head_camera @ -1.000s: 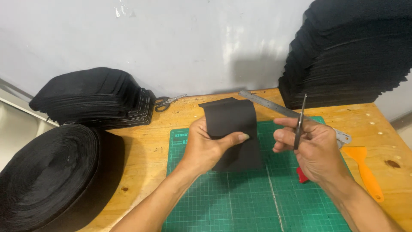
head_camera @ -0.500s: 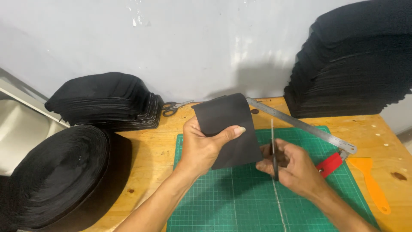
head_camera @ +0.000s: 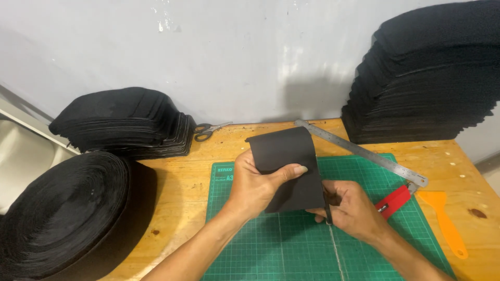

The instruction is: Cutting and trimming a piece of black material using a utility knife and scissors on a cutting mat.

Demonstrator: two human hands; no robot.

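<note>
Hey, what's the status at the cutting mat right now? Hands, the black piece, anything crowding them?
Left hand grips black fabric piece, thumb on front. Right hand holds dark tool at its lower right edge, above green cutting mat. Steel ruler and red knife lie close right.

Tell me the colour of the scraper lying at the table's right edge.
Orange; the plastic scraper shows plainly in the head view.

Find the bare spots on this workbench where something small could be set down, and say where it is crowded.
Free: the wood between the black roll and the green mat; the mat's near part, below both hands. Crowded: the back edge, with two black stacks, scissors and steel ruler.
</note>
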